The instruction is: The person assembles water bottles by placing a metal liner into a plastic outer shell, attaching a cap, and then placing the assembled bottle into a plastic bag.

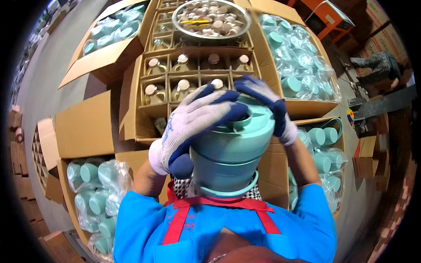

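Note:
A large teal thermos jug stands against my checkered apron, its lid tilted toward the far side. My left hand, in a white and blue coated glove, lies curved over the left of its top, fingers reaching across toward the lid. My right hand, gloved the same way, wraps the far right edge of the lid. Parts of both hands' fingertips are hidden behind the lid. Just beyond stands a divided cardboard box of clear glass bottles with pale round stoppers.
A metal bowl full of pale stoppers, with a yellow-handled tool, sits on the far box. Open cartons of plastic-wrapped teal parts stand at far left, far right, near left and near right. An orange frame stands beyond.

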The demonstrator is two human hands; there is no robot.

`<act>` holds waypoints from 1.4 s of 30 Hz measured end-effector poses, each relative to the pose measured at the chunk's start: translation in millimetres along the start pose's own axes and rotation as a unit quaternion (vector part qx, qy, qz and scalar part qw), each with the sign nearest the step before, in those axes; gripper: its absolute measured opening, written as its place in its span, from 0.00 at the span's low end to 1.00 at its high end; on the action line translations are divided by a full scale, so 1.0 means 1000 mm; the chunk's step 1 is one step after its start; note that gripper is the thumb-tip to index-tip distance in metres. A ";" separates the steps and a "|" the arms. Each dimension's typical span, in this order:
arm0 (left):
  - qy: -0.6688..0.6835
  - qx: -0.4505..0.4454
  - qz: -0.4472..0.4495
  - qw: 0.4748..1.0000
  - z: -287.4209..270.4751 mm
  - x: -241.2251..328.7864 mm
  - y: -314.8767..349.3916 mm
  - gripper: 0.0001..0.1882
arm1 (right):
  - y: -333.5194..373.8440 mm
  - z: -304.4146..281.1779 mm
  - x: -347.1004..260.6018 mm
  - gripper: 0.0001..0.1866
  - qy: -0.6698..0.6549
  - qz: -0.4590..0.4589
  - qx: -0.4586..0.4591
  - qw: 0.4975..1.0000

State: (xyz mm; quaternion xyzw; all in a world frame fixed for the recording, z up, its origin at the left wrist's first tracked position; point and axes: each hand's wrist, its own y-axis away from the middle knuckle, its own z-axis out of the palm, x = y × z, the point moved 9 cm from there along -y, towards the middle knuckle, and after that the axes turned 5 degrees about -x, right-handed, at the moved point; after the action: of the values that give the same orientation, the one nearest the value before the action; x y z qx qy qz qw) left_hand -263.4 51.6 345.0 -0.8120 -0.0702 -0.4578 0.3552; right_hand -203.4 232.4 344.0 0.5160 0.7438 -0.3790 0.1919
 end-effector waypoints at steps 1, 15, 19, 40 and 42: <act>-0.013 -0.006 0.016 1.000 0.001 0.001 -0.001 0.23 | -0.004 -0.005 -0.017 0.24 0.022 -0.017 -0.007 1.000; 0.041 -0.015 -0.007 0.999 0.005 -0.022 -0.013 0.29 | -0.005 -0.002 -0.017 0.23 0.058 -0.066 0.019 0.996; -0.112 0.005 0.036 0.993 -0.016 -0.016 -0.014 0.27 | -0.001 0.010 0.010 0.23 -0.020 0.020 0.044 0.999; -0.543 -0.046 -0.318 0.776 -0.153 -0.334 0.072 0.36 | 0.059 0.010 0.225 0.16 0.201 0.175 0.356 0.896; -0.555 -0.037 -0.215 0.803 -0.146 -0.227 0.008 0.36 | 0.046 0.009 0.191 0.15 0.144 0.209 0.245 0.936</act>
State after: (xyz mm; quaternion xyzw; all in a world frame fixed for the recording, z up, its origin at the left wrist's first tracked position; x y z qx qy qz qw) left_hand -491.0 -0.2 209.0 -0.9040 -0.4110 0.0043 0.1176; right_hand -237.2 352.4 191.9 0.7399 0.5230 -0.4224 0.0254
